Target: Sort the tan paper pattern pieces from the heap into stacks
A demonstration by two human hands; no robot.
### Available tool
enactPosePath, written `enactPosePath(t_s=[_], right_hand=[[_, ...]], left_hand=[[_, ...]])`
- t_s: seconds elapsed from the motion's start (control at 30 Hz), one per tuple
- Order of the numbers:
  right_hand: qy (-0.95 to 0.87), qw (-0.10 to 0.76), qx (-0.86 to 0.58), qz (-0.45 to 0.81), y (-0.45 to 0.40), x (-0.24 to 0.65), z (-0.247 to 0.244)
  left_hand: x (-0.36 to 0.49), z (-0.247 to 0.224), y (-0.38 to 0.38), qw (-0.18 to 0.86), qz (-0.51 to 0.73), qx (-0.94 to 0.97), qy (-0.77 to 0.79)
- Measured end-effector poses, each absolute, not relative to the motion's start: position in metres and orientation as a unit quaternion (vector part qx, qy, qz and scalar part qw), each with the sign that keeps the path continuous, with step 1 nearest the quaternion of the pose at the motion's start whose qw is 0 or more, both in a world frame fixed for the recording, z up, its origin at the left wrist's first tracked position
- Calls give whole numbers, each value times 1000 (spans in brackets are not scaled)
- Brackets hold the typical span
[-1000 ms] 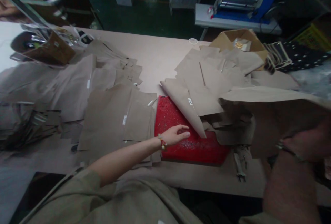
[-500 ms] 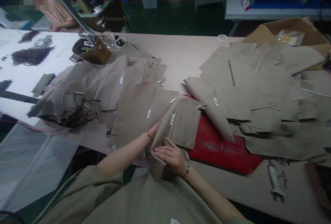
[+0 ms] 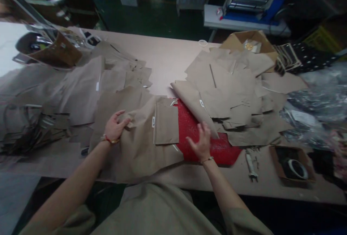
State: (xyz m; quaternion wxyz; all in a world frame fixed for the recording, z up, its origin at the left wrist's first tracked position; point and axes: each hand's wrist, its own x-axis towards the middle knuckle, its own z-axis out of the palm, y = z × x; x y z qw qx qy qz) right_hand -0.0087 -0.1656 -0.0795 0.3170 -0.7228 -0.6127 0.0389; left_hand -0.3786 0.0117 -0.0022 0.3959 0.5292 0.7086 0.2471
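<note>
A large brown-grey fabric piece (image 3: 141, 155) lies spread before me, with a folded rectangular panel (image 3: 166, 121) on its right part and a small white label beside the panel. My left hand (image 3: 116, 125) pinches a raised fold of the large piece at its upper left. Over the red mat (image 3: 189, 119) is my right hand (image 3: 202, 142), fingers apart and holding nothing, close to the rolled lower edge of another fabric piece (image 3: 196, 106).
Fabric pieces (image 3: 225, 94) are heaped at the right, and more stacks (image 3: 21, 126) lie at the left. Behind stand a cardboard box (image 3: 238, 39) and a brown bin (image 3: 62, 50). A metal tool (image 3: 251, 164) and a small box (image 3: 292, 164) are near the front edge.
The fabric I held folded up is now spread flat. My left hand has moved left with its edge; my right hand has let go and moved right over the red mat. The view has shifted right.
</note>
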Motion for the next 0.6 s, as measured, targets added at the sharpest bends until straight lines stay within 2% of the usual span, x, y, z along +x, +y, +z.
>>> enactPosePath(t_s=[0.03, 0.1, 0.17, 0.2, 0.27, 0.37, 0.53, 0.6], right_hand=[[-503, 307, -808, 34, -160, 18, -84], [-355, 255, -890, 132, -148, 65, -92], [-308, 233, -875, 293, -139, 95, -100], [-302, 249, -848, 356, -136, 103, -102], [-288, 327, -793, 426, -133, 107, -102], [-263, 460, -711, 463, -133, 94, -84], [-181, 605, -609, 480, -133, 39, -32], [-149, 631, -573, 502, -131, 4, -19]], left_hand=[[-394, -3, 19, 343, 220, 542, 735], [-419, -6, 25, 255, 177, 556, 771], [-431, -6, 19, 204, 169, 568, 779], [-432, -5, 14, 189, 175, 584, 769], [-426, -1, 4, 171, 192, 632, 731], [-415, 10, 1, 158, 176, 704, 670], [-416, 10, 13, 53, 94, 672, 733], [-399, 2, 4, 129, 110, 649, 741]])
